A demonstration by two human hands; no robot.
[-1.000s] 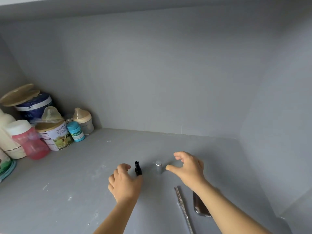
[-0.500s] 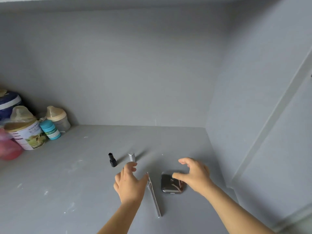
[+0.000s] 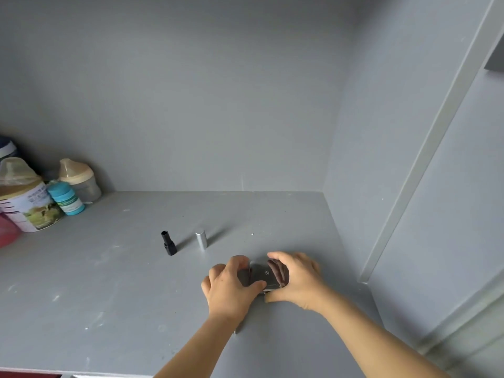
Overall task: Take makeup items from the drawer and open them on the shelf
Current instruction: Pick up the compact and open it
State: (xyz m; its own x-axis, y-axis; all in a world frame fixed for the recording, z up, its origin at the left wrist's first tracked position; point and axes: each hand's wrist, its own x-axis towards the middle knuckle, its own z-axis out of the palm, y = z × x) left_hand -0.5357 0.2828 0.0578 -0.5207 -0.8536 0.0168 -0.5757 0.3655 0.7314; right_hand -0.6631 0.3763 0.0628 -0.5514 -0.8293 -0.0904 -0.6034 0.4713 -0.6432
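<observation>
A dark glossy compact (image 3: 266, 274) with a small white logo lies on the grey shelf (image 3: 109, 282), right of centre. My left hand (image 3: 231, 287) holds its left edge, thumb on the lid. My right hand (image 3: 296, 279) wraps its right side, fingers over the far edge, thumb at the near corner. Behind them stand an uncapped black lipstick (image 3: 168, 243) and its silver cap (image 3: 201, 239), both upright and apart. A thin silver stick's tip (image 3: 236, 330) shows beneath my left wrist; the rest is hidden.
At the far left stand a formula tin (image 3: 30, 211), a teal bottle (image 3: 66, 199), a lidded baby cup (image 3: 79, 180) and a pink bottle (image 3: 6, 231). The cabinet's side wall (image 3: 362, 186) rises close on the right. The shelf's front edge (image 3: 81, 373) runs along the bottom.
Both hands left the lipstick and cap, moved right and closed on the compact. The left hand now covers the silver stick. The view swung to the right.
</observation>
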